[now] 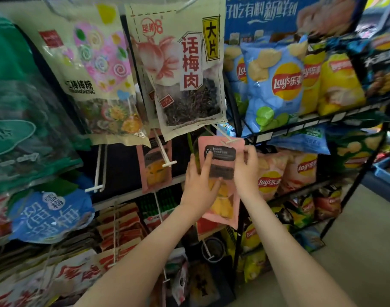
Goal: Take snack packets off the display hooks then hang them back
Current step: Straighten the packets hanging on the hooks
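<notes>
- Left hand (199, 185) holds the pink packet (223, 169) at its left edge, with one finger lying up across the dark label and the others curled onto the front face.
- Right hand (247, 167) pinches the packet's upper right edge, fingers bent round it.
- Held upright between both hands, the packet has its top margin right at the T-shaped tip of a white display hook (229, 141), and the crossbar shows in front of the pink film.
- Step in hand, as I judge it: passing the hang hole over the hook tip. Whether the packet is coming off or going on cannot be told from this view.
- Next move calls for keeping the top edge flat and square to the rod so the small hole clears the crossbar, then sliding the packet along the rod without creasing the film.
- Pink packet: a flat, thin, smooth plastic pouch, rectangular, with a dark label panel above and yellow-orange pieces showing low down. It likely bends easily, so two-handed support suits it.
- Hook: a slim, stiff white rod, angled out and down.
- A matching pink pouch (155, 167) hangs on the neighbouring hook to the left.
- Above hangs a cream plum packet (185, 69) with a clear window, glossy and slightly crinkled.
- Puffy blue Lay's bags (276, 85) stand on a black wire rack (311, 121) to the right.
</notes>
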{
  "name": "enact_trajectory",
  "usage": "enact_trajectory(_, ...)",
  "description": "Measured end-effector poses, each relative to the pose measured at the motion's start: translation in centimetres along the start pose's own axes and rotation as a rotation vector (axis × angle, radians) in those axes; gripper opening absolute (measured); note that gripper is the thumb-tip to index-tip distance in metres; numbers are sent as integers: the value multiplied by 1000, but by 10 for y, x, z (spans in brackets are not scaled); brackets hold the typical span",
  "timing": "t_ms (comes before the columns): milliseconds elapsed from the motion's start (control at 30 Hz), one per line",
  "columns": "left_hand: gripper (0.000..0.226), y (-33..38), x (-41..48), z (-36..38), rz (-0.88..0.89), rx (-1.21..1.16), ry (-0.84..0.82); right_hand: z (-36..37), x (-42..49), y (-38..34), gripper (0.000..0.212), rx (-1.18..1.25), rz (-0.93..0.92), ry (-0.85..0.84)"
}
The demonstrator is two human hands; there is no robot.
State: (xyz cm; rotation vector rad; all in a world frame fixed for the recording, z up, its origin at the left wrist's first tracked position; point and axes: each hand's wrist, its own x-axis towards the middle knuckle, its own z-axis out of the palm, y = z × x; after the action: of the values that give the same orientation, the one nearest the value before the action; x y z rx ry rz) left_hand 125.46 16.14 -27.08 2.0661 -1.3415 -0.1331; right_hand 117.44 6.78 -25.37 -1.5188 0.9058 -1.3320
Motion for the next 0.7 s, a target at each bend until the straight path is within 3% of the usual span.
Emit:
enact_trajectory(133,78,15,-11,-7,-6,-209,-35,-26,-9,-12,12,91,168,67)
enact_trajectory(333,83,29,-44,-20,146,-267,-164,-49,-29,-36,17,274,268,59)
enact_trajectory(400,82,24,-57,-26,154,-274,-144,-48,-39,-39,5,312,253,-17)
enact_trajectory(500,83,4,-77,-38,158,-254,-100,-33,-55,-40,28,255,234,-155)
enact_trajectory(567,83,-14,-89,-49,137,-232,-78,-16,-64,-41,33,104,164,-244)
enact_trajectory(700,83,-45,-104,-75,84,-203,-41,23,-77,-49,16,-57,104,-432)
